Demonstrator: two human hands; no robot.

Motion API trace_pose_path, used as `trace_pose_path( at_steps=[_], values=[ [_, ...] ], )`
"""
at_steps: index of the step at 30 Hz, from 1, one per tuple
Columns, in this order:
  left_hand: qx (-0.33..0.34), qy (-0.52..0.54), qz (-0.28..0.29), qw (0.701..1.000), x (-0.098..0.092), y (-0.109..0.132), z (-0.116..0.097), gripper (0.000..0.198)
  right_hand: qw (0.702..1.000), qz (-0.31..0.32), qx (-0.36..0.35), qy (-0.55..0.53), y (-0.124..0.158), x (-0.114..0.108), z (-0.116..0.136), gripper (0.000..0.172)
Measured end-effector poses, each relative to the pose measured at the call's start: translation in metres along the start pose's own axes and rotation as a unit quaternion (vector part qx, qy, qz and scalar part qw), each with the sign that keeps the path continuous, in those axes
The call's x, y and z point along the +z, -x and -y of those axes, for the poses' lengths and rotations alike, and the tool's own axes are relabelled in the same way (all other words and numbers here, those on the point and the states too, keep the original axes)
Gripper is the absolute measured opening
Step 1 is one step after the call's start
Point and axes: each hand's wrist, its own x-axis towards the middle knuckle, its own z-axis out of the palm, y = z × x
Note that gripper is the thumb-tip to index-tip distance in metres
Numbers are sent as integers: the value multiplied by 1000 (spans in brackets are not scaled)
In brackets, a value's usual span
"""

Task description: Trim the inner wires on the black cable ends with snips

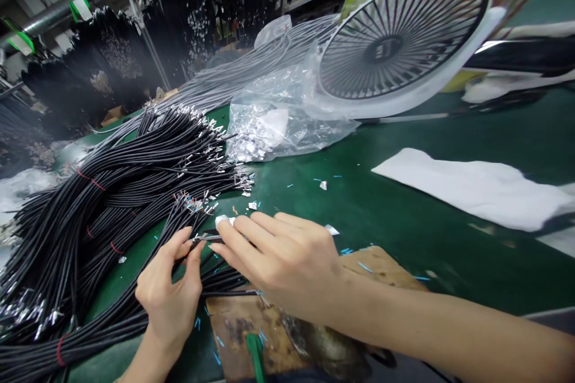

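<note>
Room rightward over green tabletop [395, 236]; black cables [128, 170] block left.

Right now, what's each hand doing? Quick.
Left hand: closed, thumb and finger pinching a black cable's end.
Right hand: closed, holding a slim metal-tipped hand tool at that end; exact type can't be told.

The black cables [121, 161] looked smooth, plastic-coated; the board [281, 350], rough wood; the bag [296, 108], glossy crinkled plastic; the tabletop [381, 221], smooth with a faint sheen.
</note>
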Motion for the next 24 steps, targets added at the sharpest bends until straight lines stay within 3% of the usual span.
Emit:
trace_pose_path(
  at_steps=[15,20,24],
  values=[
    [13,-28,9,999,-3,-5,-3,12,998,-12,-50,26,3,0,3,18],
    [47,-17,16,999,-3,-3,-4,13,1000,24,-5,-18,1,1,1,25],
    [45,8,30,999,-2,2,2,18,988,42,68,-134,-2,1,-7,23]
  ],
)
